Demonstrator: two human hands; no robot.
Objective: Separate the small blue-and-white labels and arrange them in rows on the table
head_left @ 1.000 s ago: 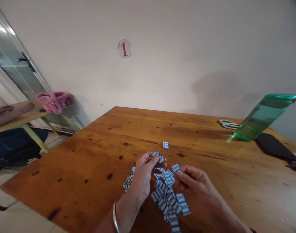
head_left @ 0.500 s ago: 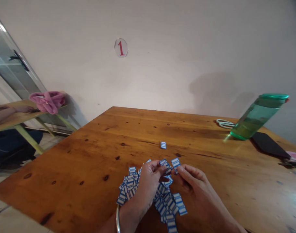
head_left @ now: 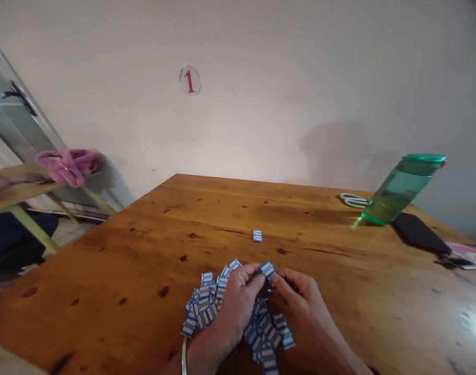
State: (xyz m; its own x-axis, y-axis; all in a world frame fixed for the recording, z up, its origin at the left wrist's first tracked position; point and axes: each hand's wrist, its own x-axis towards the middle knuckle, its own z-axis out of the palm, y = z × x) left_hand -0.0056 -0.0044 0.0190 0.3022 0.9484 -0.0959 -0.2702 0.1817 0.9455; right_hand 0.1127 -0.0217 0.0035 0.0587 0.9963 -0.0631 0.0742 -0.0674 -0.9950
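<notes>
A small stack of blue-and-white label cards (head_left: pixel 267 269) is pinched between both hands. My left hand (head_left: pixel 241 297), with a silver bangle at the wrist, closes its thumb and fingers on the stack's left side. On the right side, the thumb and fingers of my right hand (head_left: pixel 300 297) grip the same cards. Beneath and around my hands lies a loose pile of similar label cards (head_left: pixel 204 299), partly hidden by my left hand and forearm. Farther out on the wood sits a small separate stack of label cards (head_left: pixel 257 236).
The wooden table (head_left: pixel 152 229) meets a wall. At the right are a green bottle (head_left: pixel 402 190), a white cable (head_left: pixel 354 200), a black flat case (head_left: pixel 421 233) and a pink item (head_left: pixel 468 255). Another person's arm (head_left: pixel 11 179) rests on a side table near a pink cloth (head_left: pixel 68 165).
My right hand has moved left, bringing its card together with the cards in my left hand. The view has shifted slightly right.
</notes>
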